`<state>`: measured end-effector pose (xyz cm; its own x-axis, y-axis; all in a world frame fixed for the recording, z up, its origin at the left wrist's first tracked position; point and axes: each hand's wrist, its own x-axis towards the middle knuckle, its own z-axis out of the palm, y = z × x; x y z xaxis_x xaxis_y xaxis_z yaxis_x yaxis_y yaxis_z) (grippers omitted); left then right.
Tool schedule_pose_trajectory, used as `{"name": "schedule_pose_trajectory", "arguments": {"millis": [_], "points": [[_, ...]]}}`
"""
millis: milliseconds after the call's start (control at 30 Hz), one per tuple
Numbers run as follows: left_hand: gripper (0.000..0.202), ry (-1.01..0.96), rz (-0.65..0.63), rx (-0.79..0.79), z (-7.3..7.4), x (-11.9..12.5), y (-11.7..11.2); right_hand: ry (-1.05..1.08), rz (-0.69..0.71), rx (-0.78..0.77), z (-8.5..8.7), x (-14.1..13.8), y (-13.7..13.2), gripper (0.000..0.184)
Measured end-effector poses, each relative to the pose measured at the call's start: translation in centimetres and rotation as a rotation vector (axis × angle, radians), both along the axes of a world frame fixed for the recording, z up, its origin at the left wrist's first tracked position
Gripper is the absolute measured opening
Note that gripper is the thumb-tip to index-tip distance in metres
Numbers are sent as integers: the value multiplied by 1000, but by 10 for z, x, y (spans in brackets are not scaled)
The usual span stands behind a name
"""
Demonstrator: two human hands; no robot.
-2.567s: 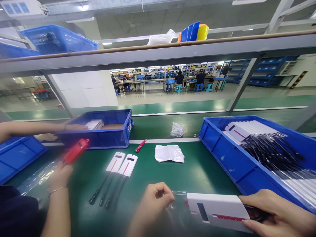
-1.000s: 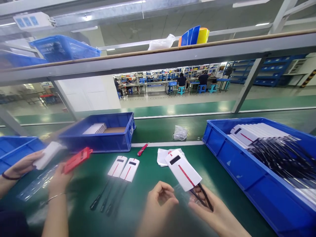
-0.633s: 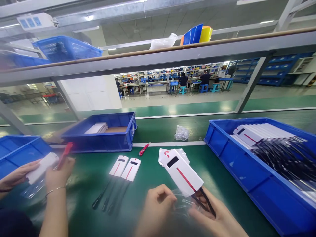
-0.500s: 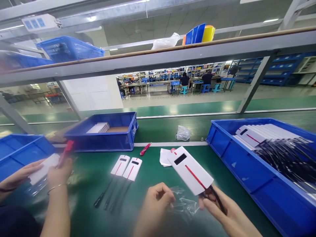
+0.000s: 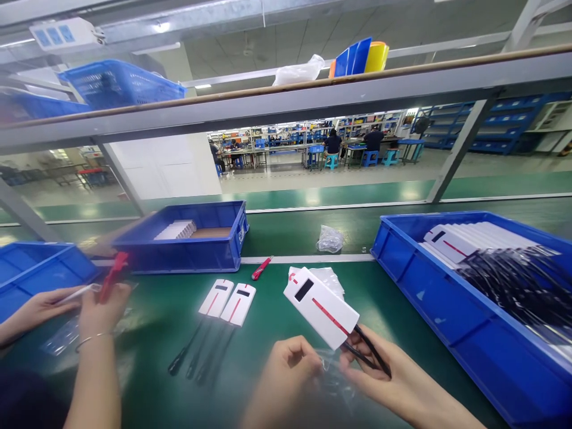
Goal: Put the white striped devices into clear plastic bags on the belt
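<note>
1. At the far left sits a blue bin (image 5: 44,268) with a bit cut off by the edge.
2. Next to it, another person works. One hand (image 5: 38,313) holds a thin white piece (image 5: 74,294). The other hand (image 5: 100,313) holds a red thing (image 5: 111,277), which is blurry. Some clear plastic (image 5: 62,338) is just below.
3. Then comes a second blue bin (image 5: 179,259). It has a row of white pieces (image 5: 176,230) inside.
4. Two white boxes (image 5: 238,305) lie side by side on the green table (image 5: 156,316). Each has a dark window and a red line. Their black cords (image 5: 179,360) point toward the near edge.
5. A red cutter (image 5: 261,269) lies just behind them, to the right.
6. The left hand (image 5: 290,363) is low in the middle. Its thumb and finger are pinching the edge of a clear bag (image 5: 337,387).
7. The white box (image 5: 322,307) in use slants up to the left, in front of some white sheets (image 5: 330,279).
8. Farther back is a crumpled clear lump (image 5: 329,238).
9. The right hand (image 5: 375,369) has its fingers closed on the box's two cords, close to the box. I cannot tell if it grips the bag too.
10. At the far right, a big blue bin (image 5: 442,322) holds many more white boxes with cords.
</note>
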<state>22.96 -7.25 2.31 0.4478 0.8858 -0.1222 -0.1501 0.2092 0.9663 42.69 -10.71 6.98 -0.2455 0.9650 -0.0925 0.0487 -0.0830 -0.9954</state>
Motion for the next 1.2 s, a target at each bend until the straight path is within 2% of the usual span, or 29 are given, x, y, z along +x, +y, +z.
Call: {"name": "schedule_pose_trajectory", "arguments": {"millis": [200,300,467,567,867,1067,1200], "points": [[52,89,-30,18,1,-1,-2,4,82,34,5,-2,4,30],[53,57,-12,46,-1,-3,0,-33,74,41,6,3,5,28],[51,13,2,56,-8,-6,2,-132,73,75,6,10,2,42],[51,29,5,81,-10,-5,3,-189,87,72,7,10,1,42],[51,25,-1,120,-13,-4,2,-157,86,83,-2,12,4,41],[47,66,21,134,-9,1,1,-45,66,61,4,5,6,45],[31,130,62,206,-2,1,0,-76,4,65,4,7,6,46]]}}
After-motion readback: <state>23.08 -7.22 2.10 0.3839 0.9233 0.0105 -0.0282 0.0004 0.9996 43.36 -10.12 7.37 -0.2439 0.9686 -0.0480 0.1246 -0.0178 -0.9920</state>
